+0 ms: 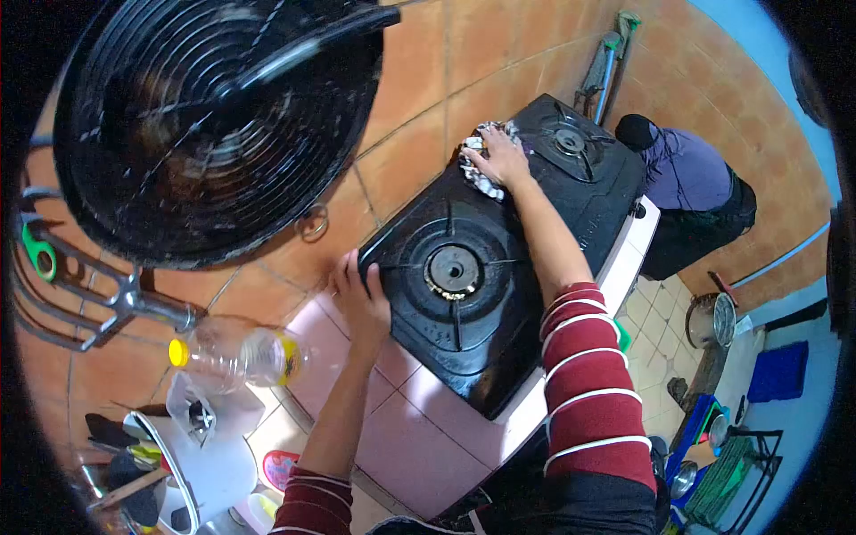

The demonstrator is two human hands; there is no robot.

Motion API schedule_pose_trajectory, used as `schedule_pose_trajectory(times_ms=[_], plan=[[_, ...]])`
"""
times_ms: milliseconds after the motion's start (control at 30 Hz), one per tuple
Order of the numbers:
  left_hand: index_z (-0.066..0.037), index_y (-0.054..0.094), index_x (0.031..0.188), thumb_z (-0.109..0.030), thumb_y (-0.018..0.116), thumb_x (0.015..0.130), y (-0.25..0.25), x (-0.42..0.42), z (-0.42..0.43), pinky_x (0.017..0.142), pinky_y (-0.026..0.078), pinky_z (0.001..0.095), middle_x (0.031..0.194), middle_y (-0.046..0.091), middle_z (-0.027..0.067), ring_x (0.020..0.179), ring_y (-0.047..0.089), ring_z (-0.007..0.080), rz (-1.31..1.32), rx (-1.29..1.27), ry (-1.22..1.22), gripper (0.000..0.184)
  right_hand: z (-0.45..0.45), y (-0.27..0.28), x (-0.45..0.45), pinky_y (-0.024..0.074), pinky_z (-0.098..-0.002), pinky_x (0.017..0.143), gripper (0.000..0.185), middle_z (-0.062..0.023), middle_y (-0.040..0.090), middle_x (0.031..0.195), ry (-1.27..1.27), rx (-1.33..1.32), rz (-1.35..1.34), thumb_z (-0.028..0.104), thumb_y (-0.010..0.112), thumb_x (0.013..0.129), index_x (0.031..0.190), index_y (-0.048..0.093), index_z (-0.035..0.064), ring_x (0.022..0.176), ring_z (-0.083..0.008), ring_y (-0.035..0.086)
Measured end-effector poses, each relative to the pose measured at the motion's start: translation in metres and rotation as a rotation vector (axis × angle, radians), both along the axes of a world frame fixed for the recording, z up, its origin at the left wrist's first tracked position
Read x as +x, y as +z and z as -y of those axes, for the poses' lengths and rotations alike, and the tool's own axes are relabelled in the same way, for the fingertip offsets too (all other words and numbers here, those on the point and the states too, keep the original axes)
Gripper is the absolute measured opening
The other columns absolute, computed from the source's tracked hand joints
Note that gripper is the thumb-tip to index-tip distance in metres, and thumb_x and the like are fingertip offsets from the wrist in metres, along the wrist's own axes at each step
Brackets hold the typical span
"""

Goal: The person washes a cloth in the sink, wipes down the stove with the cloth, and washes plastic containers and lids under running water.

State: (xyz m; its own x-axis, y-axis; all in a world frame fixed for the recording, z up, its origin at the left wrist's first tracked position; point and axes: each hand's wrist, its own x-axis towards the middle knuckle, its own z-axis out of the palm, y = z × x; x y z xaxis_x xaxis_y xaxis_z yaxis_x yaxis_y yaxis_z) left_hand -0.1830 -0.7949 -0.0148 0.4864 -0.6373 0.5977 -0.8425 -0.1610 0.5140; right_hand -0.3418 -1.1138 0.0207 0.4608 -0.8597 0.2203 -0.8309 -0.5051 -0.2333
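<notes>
A black two-burner gas stove (513,236) sits on a pink tiled counter (437,419) against the wall. My right hand (502,159) presses a crumpled black-and-white cloth (481,183) onto the stove's wall-side edge, between the burners. Its fingers are bent over the cloth. At the stove's near left corner, my left hand (364,299) rests against the edge, its fingers stretched and apart. The nearer burner (454,270) lies between my two arms, and the farther burner (570,141) is beyond my right hand.
A large round black lid or tray (223,125) hangs on the wall at left, above a metal rack (125,303). Beside my left forearm are a clear plastic bottle (236,357) and a utensil holder (201,481). Another person (687,178) bends down beyond the stove.
</notes>
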Motion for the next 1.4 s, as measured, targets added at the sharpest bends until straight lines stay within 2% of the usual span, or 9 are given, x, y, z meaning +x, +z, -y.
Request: schedule_pose_trajectory(times_ms=[133,333,500,667,767,867,1167,1233,1400], plan=[[0.002,0.043,0.127,-0.024,0.039,0.095,0.005,0.006,-0.005,0.100,0.027,0.0460,0.124,0.043,0.0233,0.117,0.039,0.0375,-0.092,0.150,-0.031,0.041,-0.017,-0.017,-0.041,0.0251,-0.0450,0.105,0.059,-0.0207,0.042,0.134,0.066,-0.151,0.116,0.042,0.045,0.085,0.130,0.042,0.0023,0.126,-0.0322,0.038],[-0.001,0.037,0.134,-0.018,0.037,0.094,0.005,0.001,-0.005,0.103,0.023,0.0449,0.130,0.037,0.0237,0.122,0.034,0.0365,-0.149,0.200,-0.012,0.043,-0.088,-0.009,-0.195,0.0230,-0.0437,0.108,0.050,-0.0222,0.037,0.137,-0.013,-0.077,0.069,0.029,0.047,0.087,0.130,0.042,0.0031,0.132,-0.0346,0.029],[-0.002,0.035,0.135,-0.014,0.037,0.092,0.007,0.003,-0.008,0.105,0.022,0.0437,0.130,0.037,0.0221,0.122,0.033,0.0343,-0.090,0.236,-0.029,0.045,0.003,-0.050,-0.245,0.0230,-0.0441,0.108,0.059,-0.0290,0.021,0.143,-0.337,-0.420,0.222,0.017,0.049,0.083,0.138,0.031,0.0056,0.132,-0.0413,0.025],[-0.002,0.036,0.135,-0.011,0.037,0.091,0.005,0.005,-0.005,0.105,0.020,0.0421,0.129,0.037,0.0208,0.123,0.032,0.0331,-0.126,0.234,-0.045,0.045,0.099,-0.050,-0.286,0.0363,-0.0476,0.097,0.074,-0.0374,0.028,0.133,-0.574,-0.442,0.329,0.021,0.061,0.076,0.140,0.024,0.0196,0.117,-0.0498,0.041],[-0.002,0.037,0.135,-0.010,0.037,0.091,0.004,0.001,-0.005,0.105,0.020,0.0418,0.130,0.037,0.0206,0.123,0.032,0.0336,-0.103,0.217,-0.005,0.044,0.110,-0.028,-0.270,0.0388,-0.0460,0.094,0.048,-0.0187,0.041,0.133,-0.868,-0.250,0.332,0.019,0.049,0.085,0.131,0.036,0.0207,0.111,-0.0425,0.047],[-0.002,0.037,0.135,-0.011,0.037,0.091,0.008,0.001,-0.006,0.106,0.020,0.0417,0.130,0.037,0.0213,0.123,0.032,0.0346,-0.157,0.235,-0.007,0.045,0.098,-0.031,-0.276,0.0394,-0.0457,0.093,0.040,-0.0123,0.052,0.123,-0.580,-0.348,0.194,0.014,0.041,0.088,0.128,0.041,0.0205,0.111,-0.0383,0.049],[0.001,0.041,0.129,-0.016,0.046,0.086,0.018,0.000,-0.009,0.092,0.040,0.0402,0.123,0.044,0.0182,0.109,0.048,0.0351,-0.208,0.200,0.021,0.046,-0.117,-0.042,-0.228,0.0309,-0.0384,0.104,0.032,-0.0167,0.052,0.126,-0.056,-0.286,0.221,0.000,0.045,0.084,0.115,0.054,0.0015,0.121,-0.0330,0.044],[-0.002,0.040,0.130,-0.017,0.044,0.089,0.013,0.004,-0.014,0.103,0.025,0.0476,0.127,0.041,0.0183,0.120,0.037,0.0346,-0.156,0.125,-0.021,0.045,-0.180,-0.041,-0.208,0.0361,-0.0372,0.100,0.031,-0.0174,0.055,0.121,0.047,-0.266,0.314,-0.002,0.045,0.084,0.114,0.056,0.0018,0.118,-0.0319,0.048],[0.000,0.038,0.132,-0.028,0.040,0.093,0.003,0.000,-0.021,0.108,0.019,0.0482,0.139,0.034,0.0191,0.132,0.025,0.0371,-0.273,0.135,-0.018,0.048,-0.338,-0.007,-0.167,0.0428,-0.0327,0.087,0.021,-0.0159,0.062,0.100,-0.058,0.187,0.530,-0.004,0.041,0.084,0.094,0.060,-0.0032,0.097,-0.0263,0.059]])
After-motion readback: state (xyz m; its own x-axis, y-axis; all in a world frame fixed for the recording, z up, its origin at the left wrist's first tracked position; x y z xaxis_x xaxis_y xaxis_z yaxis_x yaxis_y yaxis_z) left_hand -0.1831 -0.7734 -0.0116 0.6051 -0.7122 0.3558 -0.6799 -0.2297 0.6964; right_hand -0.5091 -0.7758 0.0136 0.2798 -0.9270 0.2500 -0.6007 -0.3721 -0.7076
